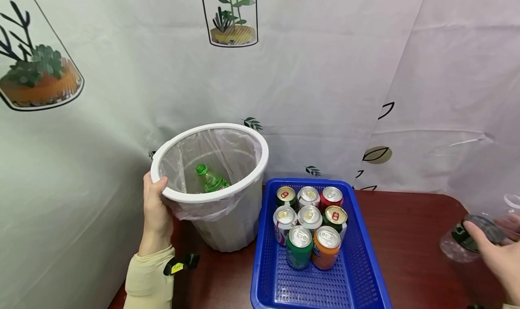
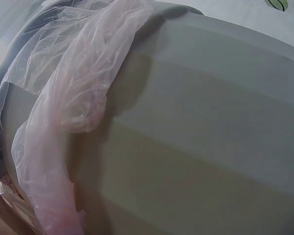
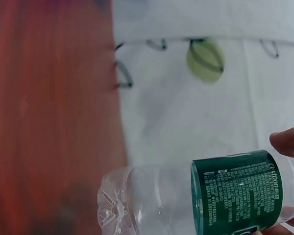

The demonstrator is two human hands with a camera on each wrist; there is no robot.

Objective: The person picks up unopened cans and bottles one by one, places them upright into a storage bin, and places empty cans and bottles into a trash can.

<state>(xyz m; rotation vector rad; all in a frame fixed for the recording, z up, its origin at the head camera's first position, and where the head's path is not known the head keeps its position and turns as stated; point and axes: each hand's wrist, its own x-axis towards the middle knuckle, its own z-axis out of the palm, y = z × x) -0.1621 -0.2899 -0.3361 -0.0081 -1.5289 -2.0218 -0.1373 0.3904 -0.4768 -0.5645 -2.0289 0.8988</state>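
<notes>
My left hand (image 1: 156,209) grips the white rim of a grey waste bin (image 1: 231,230), thumb over the edge, and the bin leans towards me. A thin clear bag lines the bin, and its bunched edge (image 2: 68,107) hangs over the outside in the left wrist view. Inside lies a green plastic bottle (image 1: 211,180), its lower part hidden by the rim. At the far right my right hand (image 1: 495,255) holds a clear plastic bottle (image 3: 157,196) with a dark green label, tipped sideways above the table. No contents show in its clear part.
A blue plastic basket (image 1: 367,255) stands right of the bin. Several drink cans (image 1: 310,216) stand upright in its back part. The dark red table (image 1: 406,237) ends at a white patterned cloth (image 1: 325,74) behind.
</notes>
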